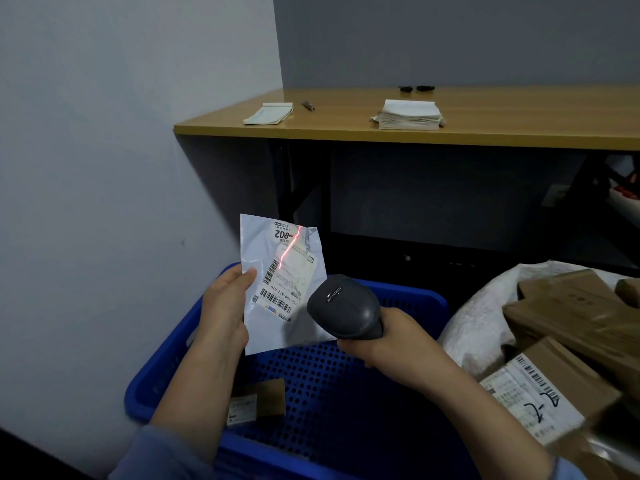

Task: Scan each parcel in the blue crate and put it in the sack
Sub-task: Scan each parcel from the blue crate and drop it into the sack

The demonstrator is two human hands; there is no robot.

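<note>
My left hand (227,308) grips a flat white poly-mailer parcel (273,323) by its left edge, holding it upright above the blue crate (162,372). My right hand (391,337) holds a dark grey barcode scanner (343,308) aimed at the parcel's label. A red scan line runs across the upper label. One small brown parcel (258,405) with a white label lies on the crate's perforated floor. At the right, the white sack (474,327) holds several brown cardboard parcels (571,313).
A wooden table (346,131) stands behind the crate with two paper stacks, a pen and small black items on it. A grey wall runs along the left. It is dark under the table.
</note>
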